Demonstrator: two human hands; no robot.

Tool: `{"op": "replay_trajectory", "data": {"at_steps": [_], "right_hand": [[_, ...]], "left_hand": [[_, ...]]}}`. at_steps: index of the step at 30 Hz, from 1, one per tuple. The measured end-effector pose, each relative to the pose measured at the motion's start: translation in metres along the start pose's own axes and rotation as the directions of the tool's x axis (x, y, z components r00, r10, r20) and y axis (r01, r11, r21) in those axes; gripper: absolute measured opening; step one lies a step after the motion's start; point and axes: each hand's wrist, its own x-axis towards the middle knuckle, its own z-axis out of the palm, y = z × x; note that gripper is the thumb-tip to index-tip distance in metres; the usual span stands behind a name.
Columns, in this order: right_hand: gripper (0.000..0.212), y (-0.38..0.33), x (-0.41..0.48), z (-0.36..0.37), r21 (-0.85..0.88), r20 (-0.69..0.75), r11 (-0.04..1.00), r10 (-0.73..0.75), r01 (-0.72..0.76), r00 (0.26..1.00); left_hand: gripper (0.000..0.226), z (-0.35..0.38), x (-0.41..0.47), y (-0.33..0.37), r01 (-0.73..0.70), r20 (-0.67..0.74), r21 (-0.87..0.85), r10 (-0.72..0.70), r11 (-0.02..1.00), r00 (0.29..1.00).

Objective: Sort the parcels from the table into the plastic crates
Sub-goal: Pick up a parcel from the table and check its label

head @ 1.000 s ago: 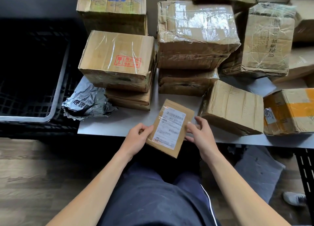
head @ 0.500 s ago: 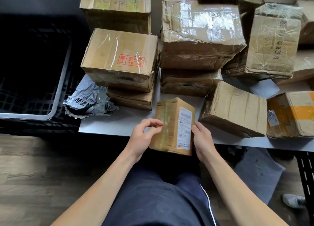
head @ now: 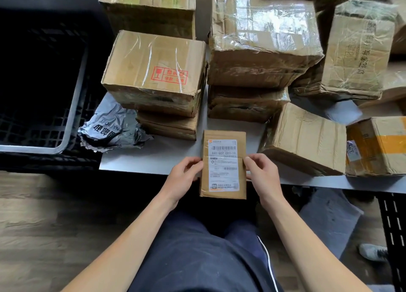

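Head view shows the sorting barely begun, by my reading. The small parcel (head: 223, 164) is held flat over the front edge of the counter (head: 167, 157), label up. The left hand (head: 183, 179) pinches its left side and the right hand (head: 262, 175) its right side, thumbs on top. It seems to be getting read before it goes anywhere.

The black crate (head: 39, 93) with the pale rim stands to the left of the counter. The part of its inside that shows is dark, and I can make out no parcel in it. Nearly everything is left to do: a dozen or so boxes crowd the counter, some stacked two high, plus a crumpled grey mail bag (head: 109, 129) at the left corner.

Writing: the white label on the small parcel has barcodes and a line reading about "841-607 E02-10"; the finer print is too small. The grey mail bag shows "NA POST" upside down beside large Chinese characters. The stamped box (head: 153, 69) bears a red fragile mark, a glass symbol with Chinese text. The tall box (head: 358, 56) at the right carries a column of Chinese characters.
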Motion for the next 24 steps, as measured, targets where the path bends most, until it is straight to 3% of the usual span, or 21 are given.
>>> {"op": "replay_trajectory", "data": {"at_steps": [7, 14, 20, 22, 24], "right_hand": [[0.01, 0.017, -0.012, 0.009, 0.072, 0.09, 0.981, 0.174, -0.181, 0.981], [0.015, 0.015, -0.045, 0.015, 0.1, 0.173, 0.993, 0.051, -0.069, 0.984], [0.016, 0.016, -0.071, 0.011, 0.028, 0.267, 0.997, -0.079, 0.074, 0.96], [0.014, 0.02, -0.081, 0.011, 0.04, 0.29, 0.994, -0.105, 0.098, 0.951], [0.026, 0.023, -0.092, 0.014, 0.082, 0.329, 0.993, -0.106, 0.083, 0.938]], "left_hand": [[0.022, 0.002, -0.002, -0.003, 0.111, 0.014, -0.021, -0.111, 0.994, 0.994], [0.072, -0.017, -0.022, 0.005, 0.096, 0.007, -0.07, -0.095, 0.993, 0.995], [0.072, -0.02, -0.066, -0.005, 0.011, -0.129, -0.148, -0.03, 0.989, 0.991], [0.058, -0.018, -0.085, -0.013, -0.009, -0.182, -0.176, -0.024, 0.984, 0.983], [0.049, -0.018, -0.107, -0.019, -0.035, -0.234, -0.211, -0.016, 0.977, 0.972]]}}
